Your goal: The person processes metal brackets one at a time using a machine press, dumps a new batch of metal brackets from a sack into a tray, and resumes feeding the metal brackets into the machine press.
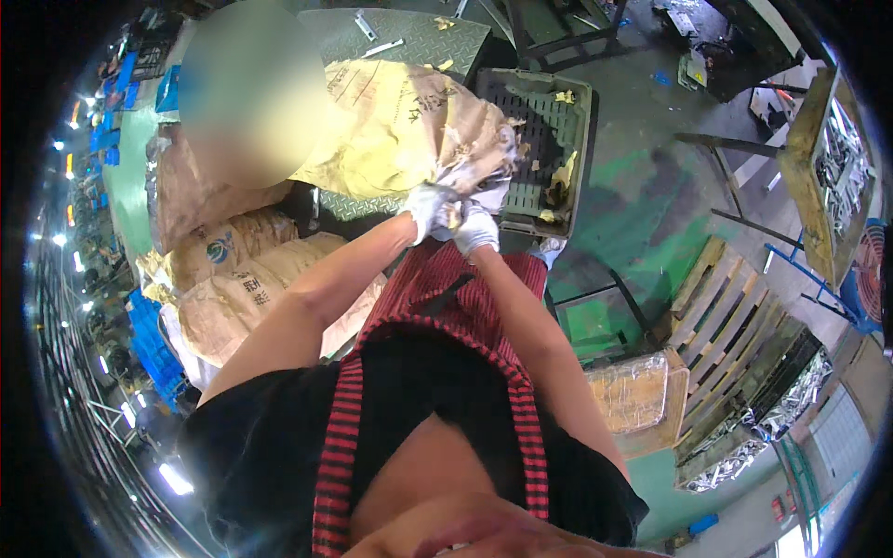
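A large brown paper sack point(400, 126) lies on its side in front of me. Its right end is torn and ragged, with a whitish lining showing. My left hand point(427, 210), in a white glove, is closed on the near edge of that torn end. Close beside it, my right hand point(476, 229), also gloved, has its fingers closed on the same crumpled edge. What lies between the fingertips is too small to make out. The sack's torn end hangs over a dark slatted plastic crate point(582, 139), where scraps of yellowish paper lie.
More paper sacks point(260, 288) lie at my left. Under the held sack is a green tread-plate surface point(437, 39) with small metal pieces. To the right stand a wooden pallet point(735, 330), a flat carton point(633, 395) and a raised wooden tray point(814, 167) of metal parts.
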Demonstrator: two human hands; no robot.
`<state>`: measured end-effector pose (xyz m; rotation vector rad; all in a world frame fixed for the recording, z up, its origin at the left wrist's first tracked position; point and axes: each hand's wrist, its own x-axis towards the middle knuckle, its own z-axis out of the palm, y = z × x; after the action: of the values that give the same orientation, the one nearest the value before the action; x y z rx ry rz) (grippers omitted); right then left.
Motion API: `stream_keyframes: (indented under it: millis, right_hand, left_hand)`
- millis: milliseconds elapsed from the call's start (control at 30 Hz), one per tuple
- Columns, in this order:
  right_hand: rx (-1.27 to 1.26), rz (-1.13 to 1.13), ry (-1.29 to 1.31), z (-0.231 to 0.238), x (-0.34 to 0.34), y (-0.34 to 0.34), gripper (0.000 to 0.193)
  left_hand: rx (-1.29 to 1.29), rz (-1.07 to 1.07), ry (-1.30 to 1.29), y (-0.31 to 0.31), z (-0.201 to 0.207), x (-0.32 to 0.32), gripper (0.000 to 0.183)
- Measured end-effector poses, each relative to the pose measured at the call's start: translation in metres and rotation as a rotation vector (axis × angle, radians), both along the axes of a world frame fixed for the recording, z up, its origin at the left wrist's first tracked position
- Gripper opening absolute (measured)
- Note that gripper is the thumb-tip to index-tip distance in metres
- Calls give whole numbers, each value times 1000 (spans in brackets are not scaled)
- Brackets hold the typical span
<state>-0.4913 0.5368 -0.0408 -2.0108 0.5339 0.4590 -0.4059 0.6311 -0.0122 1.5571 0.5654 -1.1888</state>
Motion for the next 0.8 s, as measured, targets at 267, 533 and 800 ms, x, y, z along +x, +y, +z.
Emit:
stream_keyframes:
  millis: [267, 533, 800]
  right_hand:
    - [-159, -66, 419, -76, -58, -42, 27]
    - [-212, -675, 244, -143, -74, -62, 34]
    - [226, -555, 421, -140, -24, 33, 45]
  left_hand:
    - [-30, -894, -39, -50, -4, 1, 39]
    - [1016, -976, -793, 145, 16, 231, 82]
    - [1065, -882, -195, 291, -30, 265, 109]
